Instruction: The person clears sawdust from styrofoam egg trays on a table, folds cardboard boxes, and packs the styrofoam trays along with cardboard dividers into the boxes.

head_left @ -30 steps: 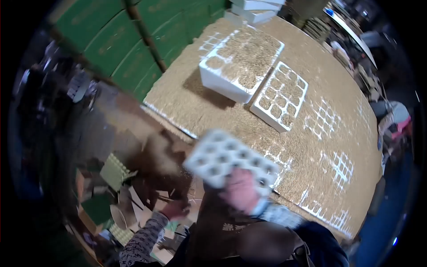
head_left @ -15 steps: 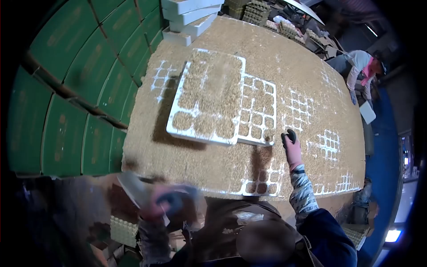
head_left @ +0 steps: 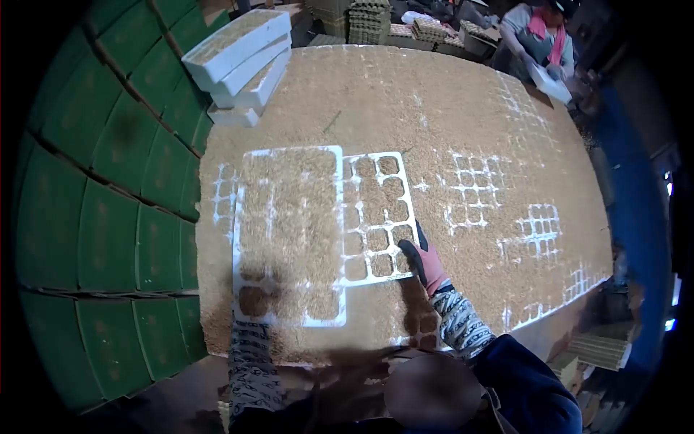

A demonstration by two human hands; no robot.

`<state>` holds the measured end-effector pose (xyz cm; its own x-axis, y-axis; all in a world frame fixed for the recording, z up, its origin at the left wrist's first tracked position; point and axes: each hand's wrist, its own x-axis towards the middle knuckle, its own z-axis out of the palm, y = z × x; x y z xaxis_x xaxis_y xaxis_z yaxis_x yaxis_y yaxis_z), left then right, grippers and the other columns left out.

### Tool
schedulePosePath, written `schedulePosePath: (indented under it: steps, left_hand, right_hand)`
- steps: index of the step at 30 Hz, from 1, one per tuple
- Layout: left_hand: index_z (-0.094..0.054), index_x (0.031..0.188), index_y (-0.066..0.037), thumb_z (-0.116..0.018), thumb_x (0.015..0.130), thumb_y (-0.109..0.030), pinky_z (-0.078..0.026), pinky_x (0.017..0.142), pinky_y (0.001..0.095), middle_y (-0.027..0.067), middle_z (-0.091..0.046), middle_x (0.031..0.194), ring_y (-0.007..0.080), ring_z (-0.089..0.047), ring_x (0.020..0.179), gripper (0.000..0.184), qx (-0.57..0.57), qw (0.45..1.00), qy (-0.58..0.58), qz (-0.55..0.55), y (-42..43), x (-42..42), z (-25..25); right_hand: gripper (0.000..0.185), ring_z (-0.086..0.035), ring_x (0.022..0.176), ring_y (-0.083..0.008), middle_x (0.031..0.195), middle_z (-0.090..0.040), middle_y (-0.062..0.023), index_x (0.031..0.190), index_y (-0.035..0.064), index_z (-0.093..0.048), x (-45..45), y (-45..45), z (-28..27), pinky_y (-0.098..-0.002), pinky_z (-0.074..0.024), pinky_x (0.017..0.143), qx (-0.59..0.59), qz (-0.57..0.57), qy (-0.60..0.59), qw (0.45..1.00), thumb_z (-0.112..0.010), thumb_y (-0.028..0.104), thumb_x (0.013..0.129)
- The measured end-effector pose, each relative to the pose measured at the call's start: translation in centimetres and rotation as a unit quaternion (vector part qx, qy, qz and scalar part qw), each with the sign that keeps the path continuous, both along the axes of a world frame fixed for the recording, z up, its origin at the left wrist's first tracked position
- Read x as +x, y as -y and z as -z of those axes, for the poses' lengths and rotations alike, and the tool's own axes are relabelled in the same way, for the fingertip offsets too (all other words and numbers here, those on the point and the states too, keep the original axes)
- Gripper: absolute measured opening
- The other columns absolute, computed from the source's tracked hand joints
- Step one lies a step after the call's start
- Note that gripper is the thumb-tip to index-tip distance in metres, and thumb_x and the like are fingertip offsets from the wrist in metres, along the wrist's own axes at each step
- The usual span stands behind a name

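Note:
Two white foam cell trays filled with brown grainy material lie side by side. The larger-looking left tray (head_left: 341, 239) is slightly blurred and overlaps the edge of the right tray (head_left: 410, 210). My right hand (head_left: 430, 267), in a pink and black glove, grips the right tray's lower right corner, thumb on top and fingers along the outer edge. My left sleeve (head_left: 253, 362) reaches up to the lower left edge of the left tray; the hand itself is hidden beneath or behind it. A dark shadow falls across that tray's lower left cells.
Brown grainy material covers the wide table (head_left: 376, 87), with other tray grids (head_left: 477, 181) showing through. White foam trays (head_left: 242, 54) are stacked at the back left, beside green crates (head_left: 108, 217). Across the table a person (head_left: 538, 43) holds a white tray (head_left: 549, 83).
My right hand has gone from beside the right tray to its edge. My left hand, earlier blurred below the table near a white flat thing, has moved up to the left tray. The view has turned.

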<state>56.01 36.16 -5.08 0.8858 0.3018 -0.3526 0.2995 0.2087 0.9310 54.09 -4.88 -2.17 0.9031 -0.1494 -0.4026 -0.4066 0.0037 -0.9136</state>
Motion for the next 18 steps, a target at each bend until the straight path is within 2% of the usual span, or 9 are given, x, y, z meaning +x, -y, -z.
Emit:
schedulePosePath:
  steps: [2,3,7,10,11,14,15,16,18]
  left_hand:
    - [-0.031,0.137,0.000,-0.029,0.098,-0.031,-0.027,0.107,0.0328,0.0138,-0.038,0.138,0.0231,-0.040,0.125,0.049,-0.002,1.000,0.000,-0.010,0.4,-0.7,-0.7]
    - [-0.032,0.136,0.000,-0.029,0.098,-0.031,-0.027,0.107,0.0327,0.0138,-0.038,0.138,0.0230,-0.040,0.124,0.049,-0.002,1.000,0.001,-0.014,0.8,-0.8,-1.0]
    - [-0.033,0.135,0.000,-0.030,0.098,-0.031,-0.027,0.107,0.0324,0.0137,-0.039,0.137,0.0227,-0.041,0.123,0.049,-0.018,0.999,0.016,-0.034,3.3,-3.7,-3.7]
    - [-0.034,0.135,0.000,-0.030,0.098,-0.031,-0.028,0.106,0.0322,0.0137,-0.041,0.136,0.0226,-0.042,0.123,0.048,-0.040,0.998,0.013,-0.046,8.1,-8.2,-5.5]
    - [-0.035,0.134,0.001,-0.031,0.098,-0.031,-0.028,0.106,0.0321,0.0137,-0.041,0.135,0.0225,-0.042,0.123,0.048,-0.051,0.998,0.014,-0.046,10.6,-9.4,-5.6]
    - [-0.036,0.134,0.001,-0.031,0.098,-0.031,-0.028,0.106,0.0319,0.0136,-0.042,0.134,0.0223,-0.043,0.122,0.048,-0.075,0.997,0.007,-0.024,18.7,-11.9,-5.6]
    - [-0.036,0.133,0.001,-0.031,0.098,-0.031,-0.029,0.105,0.0318,0.0136,-0.042,0.134,0.0223,-0.043,0.122,0.048,-0.083,0.996,-0.002,-0.013,21.5,-12.3,-5.4]
    - [-0.036,0.133,0.001,-0.031,0.098,-0.031,-0.029,0.105,0.0317,0.0136,-0.043,0.134,0.0222,-0.043,0.121,0.048,-0.088,0.996,-0.005,0.005,24.1,-12.4,-5.5]
    - [-0.037,0.133,0.001,-0.032,0.098,-0.031,-0.029,0.105,0.0316,0.0136,-0.044,0.133,0.0221,-0.043,0.121,0.048,-0.105,0.994,-0.012,0.040,30.3,-11.0,-5.1]
  right_hand:
    - [0.056,-0.056,0.101,-0.0193,0.114,-0.060,-0.0121,0.129,0.0044,-0.048,0.2,1.2,4.4,-0.0294,-0.0432,0.086,0.012,0.027,0.090,0.996,-0.067,0.023,0.080]
    - [0.057,-0.053,0.108,-0.0212,0.119,-0.058,-0.0123,0.129,0.0031,-0.048,-0.3,0.9,2.6,-0.0306,-0.0398,0.091,0.004,0.050,0.099,0.994,-0.067,0.021,0.078]
    - [0.050,-0.055,0.085,-0.0144,0.101,-0.066,-0.0109,0.125,0.0057,-0.053,-0.8,4.0,1.0,-0.0282,-0.0443,0.079,0.066,0.046,0.028,0.996,-0.064,0.015,0.077]
    - [0.050,-0.058,0.085,-0.0184,0.101,-0.066,-0.0128,0.124,0.0049,-0.053,-4.1,7.8,0.0,-0.0298,-0.0446,0.080,0.026,0.042,0.050,0.998,-0.065,0.017,0.076]
    - [0.049,-0.061,0.087,-0.0247,0.101,-0.065,-0.0160,0.122,0.0056,-0.054,-4.4,10.2,2.0,-0.0313,-0.0449,0.081,-0.052,0.030,0.117,0.991,-0.065,0.018,0.076]
    - [0.047,-0.061,0.089,-0.0301,0.102,-0.064,-0.0185,0.120,0.0065,-0.056,-6.0,18.0,0.2,-0.0326,-0.0451,0.082,-0.040,0.068,0.098,0.992,-0.066,0.018,0.075]
    - [0.046,-0.061,0.090,-0.0249,0.102,-0.065,-0.0173,0.118,0.0065,-0.058,-6.7,20.6,5.1,-0.0312,-0.0448,0.081,-0.078,0.113,0.073,0.988,-0.067,0.016,0.074]
    - [0.045,-0.059,0.092,-0.0197,0.103,-0.064,-0.0166,0.117,0.0043,-0.058,-7.7,23.2,1.6,-0.0297,-0.0442,0.082,0.021,0.081,0.127,0.988,-0.067,0.013,0.073]
    - [0.045,-0.056,0.092,-0.0140,0.104,-0.065,-0.0126,0.117,0.0025,-0.058,-8.8,29.5,1.4,-0.0274,-0.0434,0.083,0.027,0.095,0.132,0.986,-0.066,0.010,0.073]
